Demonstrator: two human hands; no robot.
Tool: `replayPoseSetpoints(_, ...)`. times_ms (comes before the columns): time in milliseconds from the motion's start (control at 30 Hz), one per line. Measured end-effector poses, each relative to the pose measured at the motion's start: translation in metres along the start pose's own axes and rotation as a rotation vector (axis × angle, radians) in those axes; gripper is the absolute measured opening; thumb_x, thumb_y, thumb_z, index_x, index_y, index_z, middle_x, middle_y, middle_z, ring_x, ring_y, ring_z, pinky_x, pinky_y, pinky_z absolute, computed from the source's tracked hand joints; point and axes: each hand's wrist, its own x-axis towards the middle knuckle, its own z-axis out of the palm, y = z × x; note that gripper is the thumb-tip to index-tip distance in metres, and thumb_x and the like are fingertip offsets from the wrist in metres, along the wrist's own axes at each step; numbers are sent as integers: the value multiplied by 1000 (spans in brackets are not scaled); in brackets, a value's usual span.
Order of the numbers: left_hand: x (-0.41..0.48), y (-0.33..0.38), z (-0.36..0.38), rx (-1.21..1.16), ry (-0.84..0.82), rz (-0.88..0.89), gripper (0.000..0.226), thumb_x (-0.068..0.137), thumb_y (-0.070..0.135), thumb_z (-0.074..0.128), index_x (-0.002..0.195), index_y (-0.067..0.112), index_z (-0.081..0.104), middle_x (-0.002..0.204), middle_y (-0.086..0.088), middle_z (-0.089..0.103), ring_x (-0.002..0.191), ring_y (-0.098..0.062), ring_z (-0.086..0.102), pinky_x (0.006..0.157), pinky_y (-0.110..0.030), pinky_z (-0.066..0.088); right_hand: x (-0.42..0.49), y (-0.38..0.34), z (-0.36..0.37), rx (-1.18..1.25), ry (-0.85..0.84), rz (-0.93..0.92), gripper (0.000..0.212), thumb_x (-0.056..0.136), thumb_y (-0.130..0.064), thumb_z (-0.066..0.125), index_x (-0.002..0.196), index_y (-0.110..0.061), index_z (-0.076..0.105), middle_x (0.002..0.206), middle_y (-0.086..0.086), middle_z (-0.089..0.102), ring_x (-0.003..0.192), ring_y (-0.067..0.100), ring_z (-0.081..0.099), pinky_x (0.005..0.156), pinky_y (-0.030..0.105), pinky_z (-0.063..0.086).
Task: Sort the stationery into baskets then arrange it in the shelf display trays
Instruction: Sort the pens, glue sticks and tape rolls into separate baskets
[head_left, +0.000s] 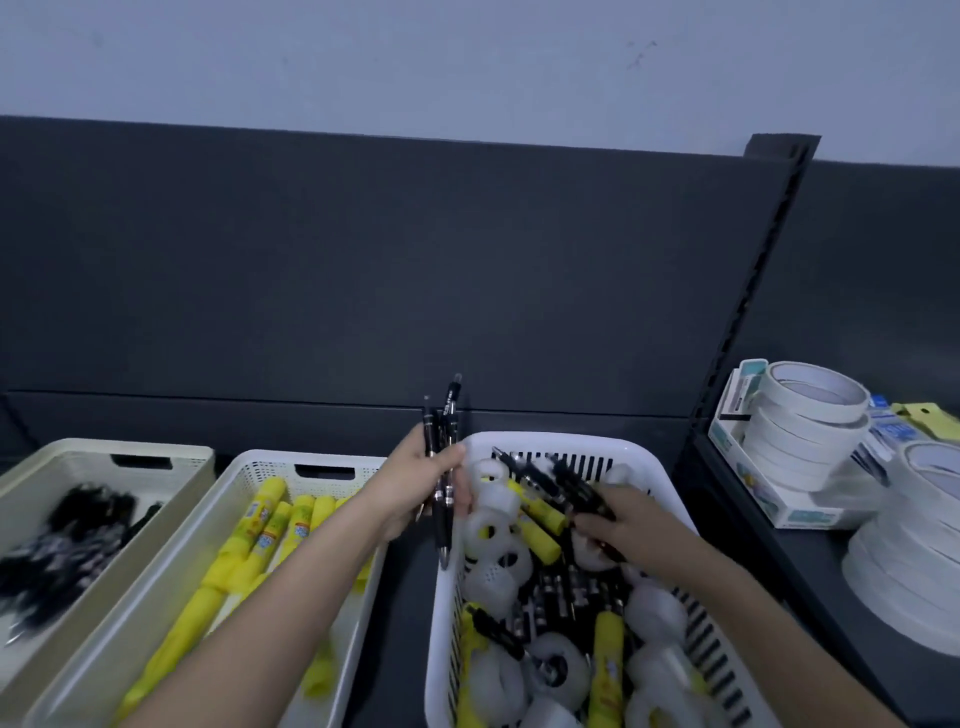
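The beige basket (104, 449) holds black pens (67, 545). The middle basket (270, 462) holds yellow markers (260, 530). The right basket (545, 441) mixes tape rolls (493, 535), markers and pens. Left hand (415, 483): grip clamped on a pen bundle (444, 467) at that basket's left rim. Right hand (623, 525), inside the basket, has its grip pinching a loose pen (576, 491).

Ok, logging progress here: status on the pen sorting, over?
Left hand holds a bunch of black pens. Right hand grips more pens inside mixed basket. Tape rolls and yellow sticks crowd that basket.
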Motion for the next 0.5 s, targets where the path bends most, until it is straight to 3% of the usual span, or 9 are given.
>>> replayPoseSetpoints(133, -10, 4, -31, -65, 135, 40, 14, 97, 11, 47, 85, 13, 39, 55, -6, 47, 40, -16, 44, 43, -25, 41, 2, -40, 15, 692, -3, 31, 13, 95, -1, 45, 86, -3, 54, 67, 11, 62, 56, 22, 59, 51, 28, 49)
replayPoseSetpoints(233, -26, 10, -71, -78, 208, 99, 18, 97, 10, 46, 81, 14, 38, 52, -6, 44, 38, -15, 39, 40, -23, 36, 18, -73, 40, 852, -62, 43, 13, 94, 1, 43, 90, -4, 54, 66, 13, 63, 53, 22, 61, 48, 29, 50)
replayPoseSetpoints(367, -51, 16, -149, -45, 375, 146, 20, 97, 10, 46, 78, 16, 39, 48, -4, 44, 37, -14, 36, 39, -22, 33, 47, -135, 81, 693, -183, -55, 14, 93, 2, 44, 85, -8, 49, 68, 12, 62, 50, 18, 60, 48, 27, 49)
replayPoseSetpoints(500, -74, 16, -239, 44, 558, 67, 18, 96, 11, 46, 80, 15, 38, 51, -2, 42, 36, -12, 36, 38, -20, 31, 88, -202, 146, 110, -187, -294, 14, 88, -2, 50, 82, -15, 48, 75, 8, 57, 60, 19, 60, 48, 27, 45)
